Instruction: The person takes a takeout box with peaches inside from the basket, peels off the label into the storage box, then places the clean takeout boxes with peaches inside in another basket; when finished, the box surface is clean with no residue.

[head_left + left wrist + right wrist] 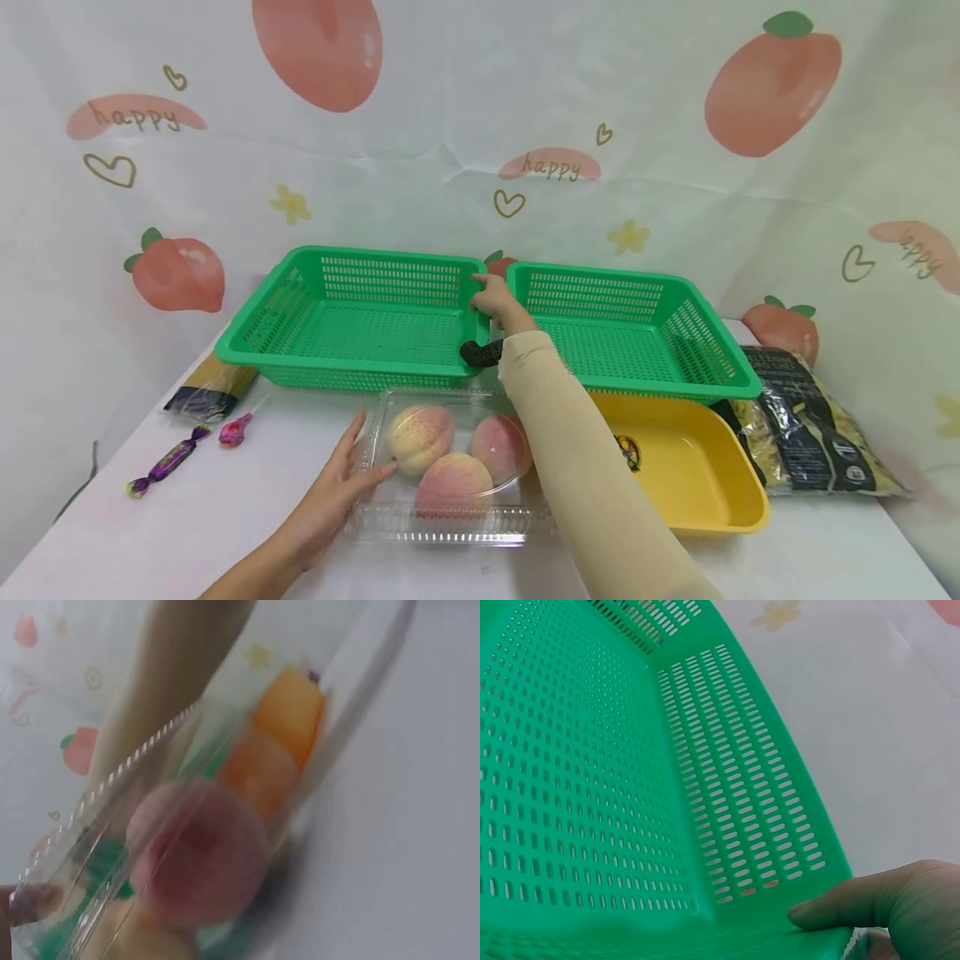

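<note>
A clear plastic clamshell box with three peaches inside lies at the front of the table. My left hand holds the box by its left side, thumb over the lid and fingers along the edge. The left wrist view is blurred, with a peach behind the plastic. Reaching over the box, my right hand grips the right end of the left green basket. In the right wrist view, the thumb lies over the basket's rim and the other fingers are mostly hidden.
A second green basket stands at the right, behind a yellow basin. Far right lies a dark printed bag. On the left are a brown-and-black packet, a purple wrapped candy and a pink lollipop.
</note>
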A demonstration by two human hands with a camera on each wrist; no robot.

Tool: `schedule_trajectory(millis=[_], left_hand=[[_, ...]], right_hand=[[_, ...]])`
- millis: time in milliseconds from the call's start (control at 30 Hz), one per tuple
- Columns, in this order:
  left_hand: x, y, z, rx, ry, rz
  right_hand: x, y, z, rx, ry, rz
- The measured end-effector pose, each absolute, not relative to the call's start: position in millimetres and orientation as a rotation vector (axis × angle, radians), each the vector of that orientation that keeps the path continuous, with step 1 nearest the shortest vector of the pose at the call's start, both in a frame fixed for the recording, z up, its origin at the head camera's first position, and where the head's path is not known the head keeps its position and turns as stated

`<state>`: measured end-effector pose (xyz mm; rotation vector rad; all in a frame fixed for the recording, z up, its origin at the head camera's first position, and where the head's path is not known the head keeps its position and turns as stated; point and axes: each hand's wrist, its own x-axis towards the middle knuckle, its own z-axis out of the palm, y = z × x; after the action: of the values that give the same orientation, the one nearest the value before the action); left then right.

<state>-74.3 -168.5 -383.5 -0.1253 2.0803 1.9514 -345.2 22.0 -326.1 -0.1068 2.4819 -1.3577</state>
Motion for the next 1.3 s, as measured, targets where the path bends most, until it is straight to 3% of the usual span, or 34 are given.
schedule_trajectory(millis=[267, 767, 1300], left_hand=[[-69, -163, -390, -0.260, 1.721, 2.213], [-52, -165, -399, -0.323, 1.975, 2.371], [-19, -225, -408, 0.300, 1.391, 2.770]], right_hand=[[-347, 20, -326, -0.112, 2.490, -1.354], [-348, 22, -330, -0.140, 2.460, -1.406], [-345, 21, -331, -0.170, 2.454, -1.460]])
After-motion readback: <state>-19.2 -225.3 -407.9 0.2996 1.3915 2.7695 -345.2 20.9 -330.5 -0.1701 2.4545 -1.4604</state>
